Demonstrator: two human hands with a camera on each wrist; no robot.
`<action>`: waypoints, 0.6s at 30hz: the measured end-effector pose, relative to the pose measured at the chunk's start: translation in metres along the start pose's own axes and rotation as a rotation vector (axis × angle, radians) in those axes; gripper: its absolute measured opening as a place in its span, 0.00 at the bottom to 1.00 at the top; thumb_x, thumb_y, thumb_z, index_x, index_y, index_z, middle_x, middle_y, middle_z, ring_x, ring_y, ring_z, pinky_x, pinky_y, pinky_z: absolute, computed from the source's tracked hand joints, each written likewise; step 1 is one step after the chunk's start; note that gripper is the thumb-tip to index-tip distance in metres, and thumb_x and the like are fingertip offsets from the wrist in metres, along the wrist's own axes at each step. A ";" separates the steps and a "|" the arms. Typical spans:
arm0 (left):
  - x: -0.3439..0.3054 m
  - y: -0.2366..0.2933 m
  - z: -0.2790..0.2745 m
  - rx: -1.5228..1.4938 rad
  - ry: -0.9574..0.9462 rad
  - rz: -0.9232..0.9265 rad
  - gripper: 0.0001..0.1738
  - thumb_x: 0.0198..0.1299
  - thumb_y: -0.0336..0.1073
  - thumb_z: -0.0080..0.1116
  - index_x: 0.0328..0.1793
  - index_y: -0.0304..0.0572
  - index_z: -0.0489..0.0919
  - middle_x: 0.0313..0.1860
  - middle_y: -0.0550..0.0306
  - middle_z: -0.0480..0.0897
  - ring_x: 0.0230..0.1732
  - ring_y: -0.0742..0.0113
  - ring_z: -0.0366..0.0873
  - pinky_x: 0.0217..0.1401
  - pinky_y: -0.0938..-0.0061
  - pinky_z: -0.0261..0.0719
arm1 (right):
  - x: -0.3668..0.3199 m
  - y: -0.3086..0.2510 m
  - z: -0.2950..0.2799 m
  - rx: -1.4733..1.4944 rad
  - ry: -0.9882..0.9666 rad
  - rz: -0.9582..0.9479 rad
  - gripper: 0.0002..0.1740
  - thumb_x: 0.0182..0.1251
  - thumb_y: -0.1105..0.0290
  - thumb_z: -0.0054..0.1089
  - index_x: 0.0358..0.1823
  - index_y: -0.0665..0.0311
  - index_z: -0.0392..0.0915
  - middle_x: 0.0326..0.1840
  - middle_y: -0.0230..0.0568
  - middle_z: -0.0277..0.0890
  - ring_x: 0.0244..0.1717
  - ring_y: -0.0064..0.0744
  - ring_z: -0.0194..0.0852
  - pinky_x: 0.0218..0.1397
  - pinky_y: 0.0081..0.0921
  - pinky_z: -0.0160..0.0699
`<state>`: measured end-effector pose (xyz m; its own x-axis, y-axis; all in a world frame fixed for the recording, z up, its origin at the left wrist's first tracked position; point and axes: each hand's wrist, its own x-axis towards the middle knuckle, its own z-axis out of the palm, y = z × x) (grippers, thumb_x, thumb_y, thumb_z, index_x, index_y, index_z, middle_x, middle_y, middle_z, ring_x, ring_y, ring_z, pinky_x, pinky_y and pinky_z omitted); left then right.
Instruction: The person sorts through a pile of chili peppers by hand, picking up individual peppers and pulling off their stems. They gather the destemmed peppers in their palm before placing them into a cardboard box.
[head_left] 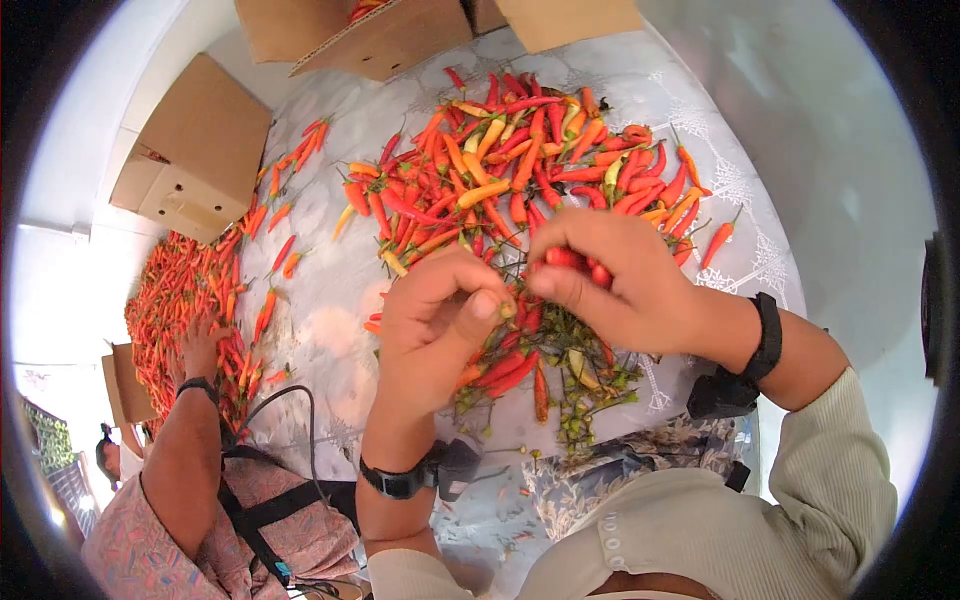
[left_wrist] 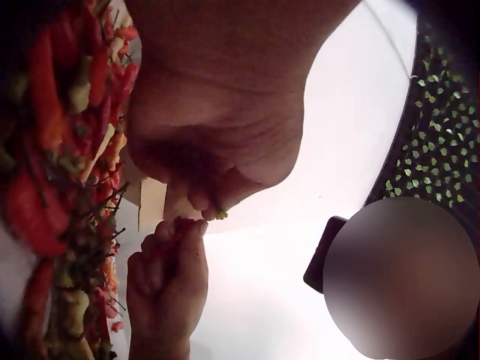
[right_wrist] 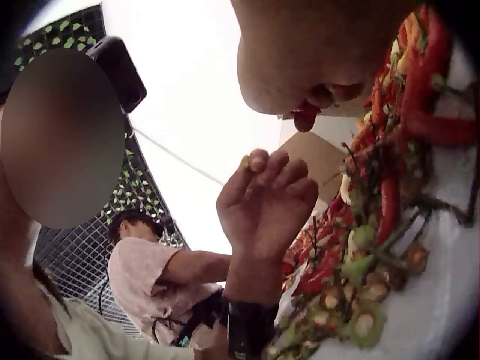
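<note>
My left hand (head_left: 430, 320) pinches a small yellow-green chili stem (head_left: 507, 311) between thumb and forefinger. Just right of it, my right hand (head_left: 630, 285) has its fingers curled around red chili peppers (head_left: 566, 258); a red tip (right_wrist: 305, 120) pokes out below that hand in the right wrist view. The two hands are close together, fingertips facing each other. Beyond them spreads a heap of red, orange and yellow chili peppers (head_left: 480, 190). Beneath the hands lies a pile of green stems (head_left: 580, 400) with a few peppers mixed in.
Another person's hand (head_left: 198, 350) rests on a larger chili heap (head_left: 180, 300) at the left. A cardboard box (head_left: 205, 145) stands beside that heap, and an open box (head_left: 385, 50) is at the back. A patterned cover (head_left: 330, 330) lies over the table; a black cable (head_left: 312, 430) loops near its front edge.
</note>
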<state>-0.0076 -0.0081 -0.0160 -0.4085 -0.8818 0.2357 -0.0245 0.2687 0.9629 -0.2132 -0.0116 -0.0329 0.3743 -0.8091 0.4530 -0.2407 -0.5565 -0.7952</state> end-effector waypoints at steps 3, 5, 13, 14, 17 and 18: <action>-0.003 0.003 -0.003 -0.093 -0.068 0.010 0.09 0.59 0.34 0.61 0.29 0.36 0.78 0.27 0.60 0.75 0.31 0.71 0.70 0.36 0.77 0.67 | 0.007 0.008 -0.008 0.213 0.101 0.258 0.11 0.72 0.61 0.54 0.40 0.62 0.73 0.27 0.27 0.67 0.27 0.16 0.64 0.30 0.18 0.65; -0.002 0.005 -0.004 -0.097 -0.181 0.038 0.08 0.57 0.33 0.61 0.29 0.36 0.79 0.26 0.59 0.77 0.30 0.70 0.70 0.35 0.76 0.67 | 0.016 0.020 -0.015 0.200 0.191 0.255 0.12 0.74 0.58 0.52 0.42 0.60 0.72 0.24 0.21 0.63 0.23 0.11 0.58 0.27 0.12 0.60; -0.004 0.008 0.007 0.062 -0.304 0.014 0.06 0.55 0.32 0.63 0.30 0.37 0.80 0.25 0.60 0.78 0.29 0.69 0.73 0.34 0.74 0.69 | 0.026 0.036 -0.020 0.244 0.244 0.395 0.11 0.68 0.64 0.58 0.38 0.65 0.72 0.23 0.32 0.73 0.27 0.21 0.72 0.30 0.23 0.69; -0.005 0.006 0.006 0.058 -0.240 0.012 0.06 0.55 0.31 0.63 0.30 0.37 0.80 0.26 0.60 0.79 0.29 0.70 0.73 0.34 0.74 0.69 | 0.025 0.050 -0.015 0.089 0.272 0.272 0.10 0.67 0.65 0.58 0.39 0.65 0.73 0.24 0.34 0.74 0.29 0.24 0.74 0.32 0.25 0.70; -0.006 -0.001 0.000 -0.012 -0.034 -0.052 0.06 0.60 0.30 0.61 0.33 0.35 0.80 0.30 0.61 0.80 0.30 0.76 0.73 0.35 0.79 0.70 | 0.023 0.049 -0.020 -0.122 0.192 0.169 0.09 0.63 0.69 0.60 0.41 0.64 0.75 0.29 0.40 0.77 0.33 0.33 0.78 0.37 0.31 0.73; -0.006 -0.002 0.000 -0.044 0.042 -0.052 0.06 0.61 0.31 0.61 0.34 0.35 0.80 0.31 0.61 0.80 0.31 0.77 0.73 0.35 0.80 0.70 | 0.024 0.045 -0.022 -0.152 0.140 0.177 0.09 0.62 0.70 0.60 0.42 0.64 0.76 0.30 0.43 0.78 0.35 0.35 0.79 0.39 0.33 0.74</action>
<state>-0.0050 -0.0040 -0.0193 -0.3691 -0.9099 0.1894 -0.0042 0.2054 0.9787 -0.2349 -0.0603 -0.0493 0.1899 -0.9086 0.3720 -0.4269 -0.4177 -0.8021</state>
